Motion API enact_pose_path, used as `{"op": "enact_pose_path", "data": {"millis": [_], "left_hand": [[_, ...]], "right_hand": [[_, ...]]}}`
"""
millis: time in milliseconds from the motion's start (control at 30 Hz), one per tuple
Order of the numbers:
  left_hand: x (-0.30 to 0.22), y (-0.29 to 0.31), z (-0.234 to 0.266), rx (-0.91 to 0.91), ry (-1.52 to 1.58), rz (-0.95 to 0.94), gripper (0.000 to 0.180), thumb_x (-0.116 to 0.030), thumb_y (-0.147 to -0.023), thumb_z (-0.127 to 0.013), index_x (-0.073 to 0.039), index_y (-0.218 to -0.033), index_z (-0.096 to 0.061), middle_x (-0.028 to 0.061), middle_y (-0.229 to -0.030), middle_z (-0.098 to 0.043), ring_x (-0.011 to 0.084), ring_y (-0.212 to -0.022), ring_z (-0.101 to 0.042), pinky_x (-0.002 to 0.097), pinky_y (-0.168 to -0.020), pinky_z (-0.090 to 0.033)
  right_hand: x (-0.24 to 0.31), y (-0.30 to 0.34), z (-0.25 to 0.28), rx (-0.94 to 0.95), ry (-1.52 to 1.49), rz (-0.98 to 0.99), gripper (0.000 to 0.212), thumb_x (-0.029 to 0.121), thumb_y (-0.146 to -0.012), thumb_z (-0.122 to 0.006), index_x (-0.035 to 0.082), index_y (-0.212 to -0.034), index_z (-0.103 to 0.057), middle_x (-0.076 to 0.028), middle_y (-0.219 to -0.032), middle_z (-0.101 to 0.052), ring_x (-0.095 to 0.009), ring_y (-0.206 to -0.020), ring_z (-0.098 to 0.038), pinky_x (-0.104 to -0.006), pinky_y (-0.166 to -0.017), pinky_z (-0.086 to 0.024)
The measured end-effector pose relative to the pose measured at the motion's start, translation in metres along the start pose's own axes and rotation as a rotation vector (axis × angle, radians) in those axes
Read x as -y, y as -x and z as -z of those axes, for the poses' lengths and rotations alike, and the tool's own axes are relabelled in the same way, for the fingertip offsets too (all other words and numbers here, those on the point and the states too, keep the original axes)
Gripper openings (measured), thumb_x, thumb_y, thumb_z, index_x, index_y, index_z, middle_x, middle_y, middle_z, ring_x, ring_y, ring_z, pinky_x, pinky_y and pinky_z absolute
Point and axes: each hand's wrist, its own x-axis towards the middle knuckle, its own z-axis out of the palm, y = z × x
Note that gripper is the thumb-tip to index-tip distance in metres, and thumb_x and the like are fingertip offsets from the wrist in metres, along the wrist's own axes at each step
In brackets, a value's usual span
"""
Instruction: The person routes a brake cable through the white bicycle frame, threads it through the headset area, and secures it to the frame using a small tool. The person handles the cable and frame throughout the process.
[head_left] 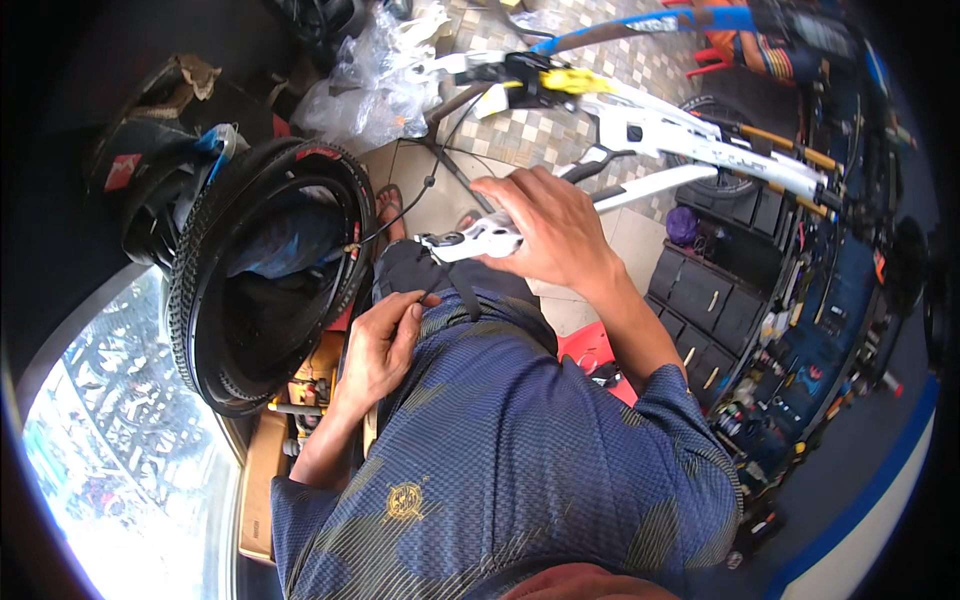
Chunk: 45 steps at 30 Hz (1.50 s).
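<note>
My right hand [555, 230] is closed around a white bicycle frame link [478, 241], a short metal piece with a dark round pivot at its left end. It is held just above my lap, over dark shorts. Lower and to the left, my left hand [385, 345] rests by my thigh with its fingers curled and pinched; what is between the fingertips is too small to make out. Beyond my right hand, a white bicycle frame [655, 140] reaches off to the right, with a yellow and black piece [565, 82] at its upper left.
Large black bicycle tyres [180, 290] stand at my left. Clear plastic wrapping [375, 85] lies at the far left. A red stool [590, 350] is by my right side. Black drawer cases [705, 290] and a tool wall [800, 340] line the right; a blue frame tube [640, 22] crosses the top.
</note>
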Motion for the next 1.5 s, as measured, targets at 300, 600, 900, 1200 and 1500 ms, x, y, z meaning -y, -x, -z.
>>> {"op": "enact_pose_path", "data": {"millis": [300,600,900,1200,1500], "left_hand": [[0.005,-0.031,-0.037,-0.1,-0.013,-0.025,0.031,-0.02,-0.109,-0.051,0.003,-0.1,-0.071,-0.0075,-0.067,-0.049,-0.0003,-0.057,-0.037,0.0225,-0.051,-0.028],[0.013,-0.031,-0.044,-0.141,0.379,0.079,0.033,-0.026,-0.109,-0.056,0.003,-0.113,-0.069,-0.0054,-0.072,-0.044,0.0027,-0.059,-0.038,0.0205,-0.052,-0.032],[0.023,0.016,-0.025,-0.268,0.284,-0.012,0.025,-0.023,-0.108,-0.056,-0.002,-0.099,-0.065,-0.0098,-0.061,-0.031,0.001,-0.046,-0.024,0.0219,-0.041,-0.017],[-0.008,-0.021,-0.037,-0.152,0.351,0.192,0.023,-0.021,-0.108,-0.054,-0.001,-0.102,-0.063,-0.0091,-0.064,-0.033,0.0018,-0.046,-0.026,0.0219,-0.04,-0.02],[0.001,-0.027,-0.062,-0.079,0.586,0.135,0.028,-0.022,-0.108,-0.054,0.002,-0.12,-0.065,-0.0048,-0.073,-0.041,0.0041,-0.057,-0.036,0.0212,-0.051,-0.029]], "right_hand": [[-0.07,0.073,-0.013,-0.316,0.185,-0.081,0.104,0.062,-0.068,-0.086,0.014,-0.152,-0.046,-0.014,-0.131,-0.057,-0.033,-0.123,-0.052,-0.0506,-0.114,-0.035],[-0.092,0.071,-0.043,-0.519,0.143,0.01,0.078,0.063,-0.079,-0.075,0.016,-0.14,-0.061,-0.006,-0.12,-0.066,-0.024,-0.117,-0.057,-0.042,-0.107,-0.038],[-0.091,0.074,-0.037,-0.402,0.241,-0.015,0.073,0.068,-0.08,-0.069,0.018,-0.133,-0.065,-0.009,-0.127,-0.065,-0.028,-0.124,-0.057,-0.0489,-0.11,-0.038],[-0.07,0.073,-0.034,-0.395,0.223,-0.083,0.069,0.066,-0.077,-0.073,0.019,-0.127,-0.068,-0.012,-0.124,-0.065,-0.031,-0.122,-0.057,-0.0526,-0.107,-0.037],[-0.089,0.066,-0.047,-0.529,0.154,-0.065,0.054,0.054,-0.078,-0.072,0.019,-0.118,-0.072,-0.006,-0.116,-0.069,-0.025,-0.117,-0.06,-0.0435,-0.105,-0.041]]}}
